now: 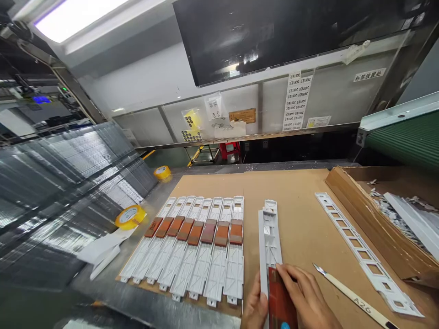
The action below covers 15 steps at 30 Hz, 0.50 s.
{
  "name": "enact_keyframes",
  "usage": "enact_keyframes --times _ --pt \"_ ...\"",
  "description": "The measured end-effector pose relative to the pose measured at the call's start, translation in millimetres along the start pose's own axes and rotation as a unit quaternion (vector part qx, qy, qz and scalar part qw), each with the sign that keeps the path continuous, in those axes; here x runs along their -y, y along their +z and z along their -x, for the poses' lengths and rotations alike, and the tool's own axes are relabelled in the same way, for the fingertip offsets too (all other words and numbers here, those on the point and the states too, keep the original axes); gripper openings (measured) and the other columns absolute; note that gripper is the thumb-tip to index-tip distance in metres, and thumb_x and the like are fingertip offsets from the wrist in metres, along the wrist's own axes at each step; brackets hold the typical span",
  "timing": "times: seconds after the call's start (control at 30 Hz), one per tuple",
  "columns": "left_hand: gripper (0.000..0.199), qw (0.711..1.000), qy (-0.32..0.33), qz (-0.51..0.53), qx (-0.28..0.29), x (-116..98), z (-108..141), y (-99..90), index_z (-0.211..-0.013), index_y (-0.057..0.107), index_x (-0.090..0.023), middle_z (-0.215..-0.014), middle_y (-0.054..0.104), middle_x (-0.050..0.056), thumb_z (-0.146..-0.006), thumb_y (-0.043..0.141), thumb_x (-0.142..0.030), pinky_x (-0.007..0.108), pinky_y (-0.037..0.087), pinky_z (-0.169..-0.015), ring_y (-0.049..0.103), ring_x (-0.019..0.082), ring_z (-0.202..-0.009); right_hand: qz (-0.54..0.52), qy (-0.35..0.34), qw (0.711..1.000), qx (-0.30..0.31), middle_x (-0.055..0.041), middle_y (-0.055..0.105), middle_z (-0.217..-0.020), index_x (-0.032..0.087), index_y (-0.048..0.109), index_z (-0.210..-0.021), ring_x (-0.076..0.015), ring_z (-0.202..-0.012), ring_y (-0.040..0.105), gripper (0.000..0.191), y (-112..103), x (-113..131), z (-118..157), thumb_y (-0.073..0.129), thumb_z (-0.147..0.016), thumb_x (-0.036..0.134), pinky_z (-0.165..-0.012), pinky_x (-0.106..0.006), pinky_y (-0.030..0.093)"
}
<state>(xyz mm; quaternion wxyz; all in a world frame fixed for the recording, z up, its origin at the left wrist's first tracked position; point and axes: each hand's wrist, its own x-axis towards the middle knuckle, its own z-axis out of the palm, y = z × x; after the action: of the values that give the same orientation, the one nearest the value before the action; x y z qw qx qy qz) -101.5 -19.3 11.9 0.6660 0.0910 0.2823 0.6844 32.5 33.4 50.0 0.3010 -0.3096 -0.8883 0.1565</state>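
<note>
1. Left hand holds the lower part of one white plastic frame, at the near edge of the cardboard sheet.
2. Right hand is on a dark red strip, which lies against the lower end of this same frame. Its fingers press on the top of the strip.
3. The two hands are close together, and both are clamped on the frame and strip. The frame stands tilted above the sheet, with its far end near the sheet.
4. On the sheet, just right of the hands, lies a craft knife with a pale handle marked "A26". No hand touches it.
5. On the sheet, left of the held frame, eight white plastic frames lie side by side. Each one has an orange-brown strip across it.
6. On the right part of the sheet lies a white ladder-shaped frame, and beside it is a cardboard box with white scraps.
7. Left of the sheet are two yellow tape rolls.
</note>
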Motion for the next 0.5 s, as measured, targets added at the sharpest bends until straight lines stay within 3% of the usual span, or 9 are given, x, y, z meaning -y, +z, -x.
enact_keyframes --times 0.2,0.33,0.5 --pt "0.043 1.000 0.015 0.003 -0.012 5.1 6.0 6.6 -0.106 0.065 -0.024 -0.117 0.063 0.009 -0.068 0.070 -0.043 0.042 0.030 -0.106 0.052 0.028 -0.116 0.005 -0.026 1.000 0.010 -0.0129 0.048 -0.129 0.022 0.017 -0.145 -0.0322 -0.117 0.045 0.068 16.2 -10.3 10.4 0.044 -0.083 0.028 -0.089 -0.044 0.047" --pt "0.055 0.999 0.038 -0.004 -0.006 12.7 5.9 5.5 -0.107 0.064 -0.023 -0.116 0.063 0.010 -0.060 0.074 -0.049 0.041 0.032 -0.105 0.054 0.028 -0.114 0.051 -0.052 0.997 -0.035 -0.0137 0.053 -0.123 0.020 0.018 -0.145 -0.0302 -0.111 0.051 0.067 35.5 -17.1 18.8 0.043 -0.083 0.023 -0.085 -0.041 0.049" --pt "0.060 0.998 0.055 -0.007 -0.023 24.4 4.7 -2.0 -0.107 0.063 -0.024 -0.112 0.066 0.010 -0.052 0.081 -0.041 0.042 0.039 -0.099 0.057 0.030 -0.109 0.074 0.005 0.996 -0.041 -0.0115 0.054 -0.122 0.029 0.016 -0.144 -0.0289 -0.112 0.051 0.064 44.5 -6.3 25.5 0.038 -0.086 0.020 -0.087 -0.044 0.047"
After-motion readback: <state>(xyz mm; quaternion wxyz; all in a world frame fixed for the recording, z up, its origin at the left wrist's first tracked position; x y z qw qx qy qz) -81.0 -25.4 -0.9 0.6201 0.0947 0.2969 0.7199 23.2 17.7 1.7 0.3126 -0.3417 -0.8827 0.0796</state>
